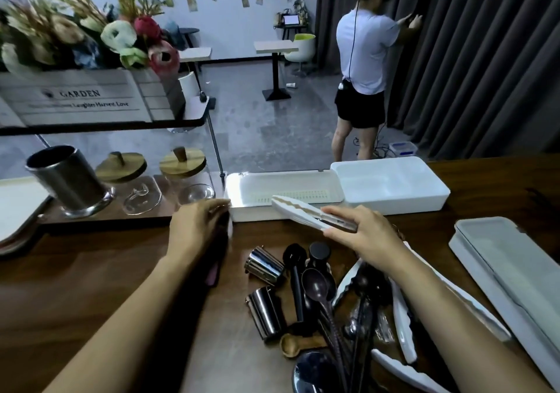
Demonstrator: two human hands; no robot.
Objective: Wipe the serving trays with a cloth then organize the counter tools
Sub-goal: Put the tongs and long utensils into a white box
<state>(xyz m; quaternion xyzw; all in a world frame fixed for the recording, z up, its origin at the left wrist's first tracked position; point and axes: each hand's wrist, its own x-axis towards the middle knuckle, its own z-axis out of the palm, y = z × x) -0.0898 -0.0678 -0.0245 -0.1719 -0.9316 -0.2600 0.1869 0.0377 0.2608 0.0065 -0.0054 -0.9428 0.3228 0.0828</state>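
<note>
Fingers (336, 210) of the right hand (368, 235) pinch white tongs (300, 212); left hand (197, 226) grips the white tray (242, 215).

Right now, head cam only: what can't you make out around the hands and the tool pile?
- Head view: the dark object under the left hand is motion-blurred and covered by the palm; unidentifiable.
- Head view: the handle end of the white tongs is hidden by the right hand.
- Head view: the lower tool pile overlaps itself and is cut off by the bottom edge.
- Head view: the white lid is cut off by the right edge.
</note>
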